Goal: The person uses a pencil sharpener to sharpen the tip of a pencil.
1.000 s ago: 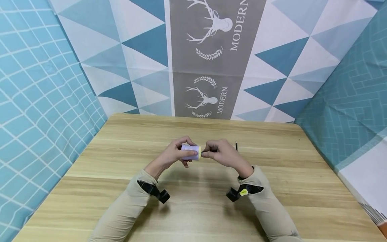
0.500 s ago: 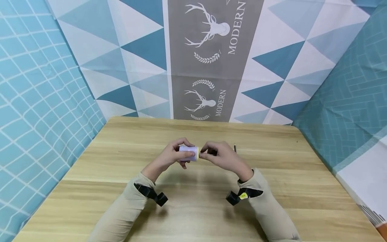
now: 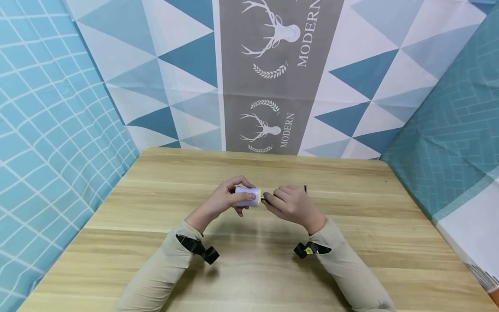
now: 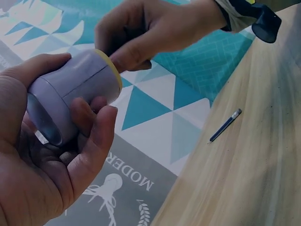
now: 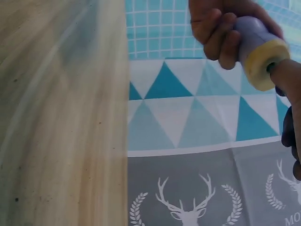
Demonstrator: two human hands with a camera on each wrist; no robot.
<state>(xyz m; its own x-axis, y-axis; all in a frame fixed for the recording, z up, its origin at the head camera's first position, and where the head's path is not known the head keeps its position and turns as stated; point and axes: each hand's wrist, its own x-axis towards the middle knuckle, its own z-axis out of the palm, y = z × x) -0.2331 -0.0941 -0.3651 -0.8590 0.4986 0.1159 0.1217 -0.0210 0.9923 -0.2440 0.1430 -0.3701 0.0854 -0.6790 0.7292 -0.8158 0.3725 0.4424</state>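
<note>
My left hand holds a lavender cylinder with a yellow end, which looks like a pencil sharpener, lying sideways above the table. In the left wrist view the sharpener has a seam along its side and a dark, hollow-looking rear end. A hole shows in its yellow face in the right wrist view. My right hand pinches a thin dark stick, likely a pencil, at that hole. Most of this stick is hidden by the fingers.
Beyond my right hand a short dark pencil lies on the wooden table. Patterned cloths hang behind the table and at both sides. Each wrist carries a small black camera.
My right hand has rolled over, so its knuckles now face up and its fingers are more closely curled. The sharpener stays in my left hand; the whole view has shifted slightly.
</note>
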